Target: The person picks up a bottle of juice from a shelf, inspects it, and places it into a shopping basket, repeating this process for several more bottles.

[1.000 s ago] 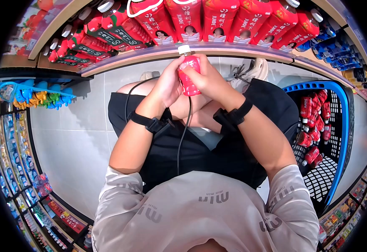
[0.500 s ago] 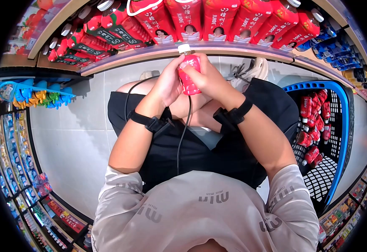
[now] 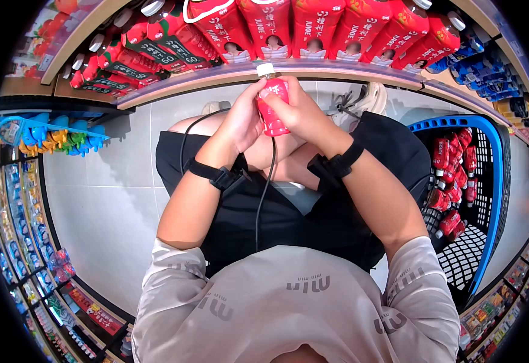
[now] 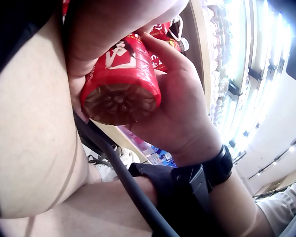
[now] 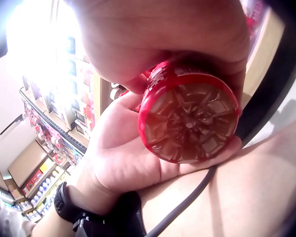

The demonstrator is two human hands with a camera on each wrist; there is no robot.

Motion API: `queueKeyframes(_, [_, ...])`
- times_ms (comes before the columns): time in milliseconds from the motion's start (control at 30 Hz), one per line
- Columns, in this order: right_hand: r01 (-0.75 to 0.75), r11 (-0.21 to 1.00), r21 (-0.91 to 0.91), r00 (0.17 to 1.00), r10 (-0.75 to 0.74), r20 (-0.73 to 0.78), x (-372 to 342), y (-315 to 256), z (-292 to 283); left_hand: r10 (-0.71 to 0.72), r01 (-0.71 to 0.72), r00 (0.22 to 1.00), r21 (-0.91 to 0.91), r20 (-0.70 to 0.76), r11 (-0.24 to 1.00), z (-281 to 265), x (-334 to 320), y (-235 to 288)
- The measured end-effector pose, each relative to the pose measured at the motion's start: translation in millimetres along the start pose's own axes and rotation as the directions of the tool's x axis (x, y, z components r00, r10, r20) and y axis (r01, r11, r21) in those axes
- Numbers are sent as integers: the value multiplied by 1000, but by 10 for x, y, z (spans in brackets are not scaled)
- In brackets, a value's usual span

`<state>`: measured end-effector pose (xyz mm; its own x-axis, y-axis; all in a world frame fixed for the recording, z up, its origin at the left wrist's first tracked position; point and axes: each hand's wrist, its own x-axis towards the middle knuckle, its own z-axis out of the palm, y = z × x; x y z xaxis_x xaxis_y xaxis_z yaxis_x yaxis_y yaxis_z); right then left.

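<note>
A small red-labelled juice bottle (image 3: 274,119) with a white cap stands between the two hands in the head view, just in front of the shelf edge. My left hand (image 3: 246,121) grips its left side. From the other side my right hand (image 3: 301,112) holds it, thumb lying across the label. Both wrist views look at the bottle from below: its clear ribbed base (image 4: 121,103) shows brownish liquid, and fingers wrap the red label. In the right wrist view, the left palm (image 5: 123,158) lies against the bottle's side.
Large red juice bottles (image 3: 314,30) line the shelf (image 3: 216,78) ahead. At the right stands a black basket with a blue rim (image 3: 499,181), holding several small red bottles (image 3: 452,169). A dark cable (image 3: 263,199) runs down the lap. Blue toys (image 3: 65,130) hang at left.
The bottle has shifted very slightly toward the shelf, still held by both hands. Otherwise the hands and surroundings look the same.
</note>
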<state>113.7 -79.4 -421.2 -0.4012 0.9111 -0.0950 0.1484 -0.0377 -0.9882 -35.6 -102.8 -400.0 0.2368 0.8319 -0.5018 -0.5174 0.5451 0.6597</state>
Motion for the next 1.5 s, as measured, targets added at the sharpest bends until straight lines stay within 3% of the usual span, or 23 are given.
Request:
queueKeyframes(900, [85,995,47,995,-82,-63,-52,-43,65,51,-52,999,-27,-12,998,-44,44,-37])
queueKeyframes(967, [296,867,-400,894,-399,-204,-123,-141,91,87,-86,996,-37,5,996,-40,64,-18])
queueKeyframes(1000, [298,868,-396,897,-397,-195,-159,-205,78,88,-87,996,-29,22,996,-48,65,-8])
queueKeyframes(1067, [448,555,-701,752,-658,-40,-267,-559,-37,44,-46,999,-92,-19,995,4,-17,42])
queueKeyframes(1133, [590,697,-408,776,-629,49,-486,-962,-209,9,-15,999,-121,-51,993,-22,-33,44])
queueKeyframes(1167, [707,665,-240,697,-713,77,-583,-1095,-274,66,-73,995,-99,-76,992,-38,10,7])
queueKeyframes(1200, [640,768,-13,767,-640,-31,-794,-1435,-191,69,-76,996,-138,-57,987,-45,6,19])
queueKeyframes(1233, [722,689,64,688,-725,42,-924,-1498,-244,72,-77,997,-178,-35,981,-41,3,32])
queueKeyframes(1300, [865,438,244,386,-892,235,-1130,-1527,-358,64,-70,997,-129,-49,989,-61,71,12])
queueKeyframes(1333, [874,364,322,288,-922,260,-1221,-1524,-326,66,-71,997,-126,-40,989,-60,98,13])
queueKeyframes(1400, [874,282,396,190,-948,256,-1396,-1476,-269,65,-70,997,-133,-42,989,-61,105,4])
queueKeyframes(1500, [876,229,425,130,-960,249,-1458,-1450,-284,81,-84,996,-107,-32,991,-64,92,9])
